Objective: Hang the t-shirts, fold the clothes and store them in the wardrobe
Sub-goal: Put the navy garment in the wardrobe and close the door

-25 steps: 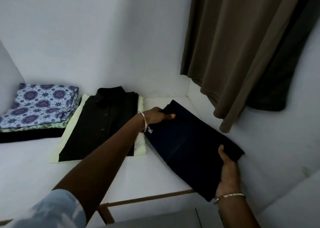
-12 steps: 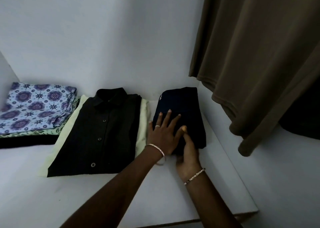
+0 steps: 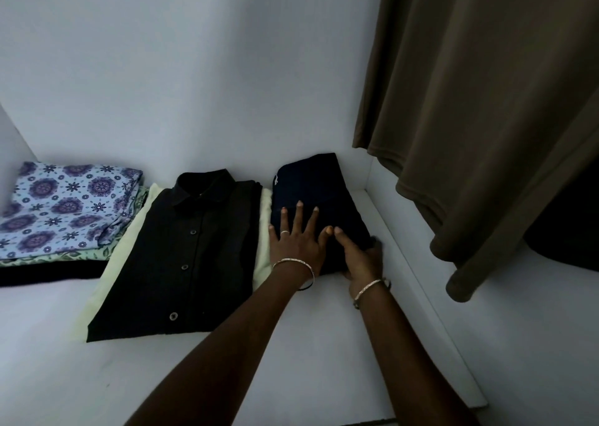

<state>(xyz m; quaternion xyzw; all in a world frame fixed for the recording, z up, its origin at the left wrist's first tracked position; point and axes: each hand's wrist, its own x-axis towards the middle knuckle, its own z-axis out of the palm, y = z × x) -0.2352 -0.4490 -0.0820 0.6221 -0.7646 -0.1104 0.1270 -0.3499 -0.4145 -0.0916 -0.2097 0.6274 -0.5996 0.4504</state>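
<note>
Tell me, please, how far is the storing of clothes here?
Done: the floral pile and the black shirt lie folded on the shelf; a brown garment hangs at the right. In hand: the left hand presses flat on the folded navy garment, the right hand holds its near corner. Left: letting go; any further clothes are out of view.

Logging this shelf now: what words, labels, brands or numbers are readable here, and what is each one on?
No text in the head view can be read.
White mark at the left edge of the folded navy garment: too small to read.
Black shirt: buttons only, no label showing.
Floral cloth: printed pattern only, no lettering.
</note>
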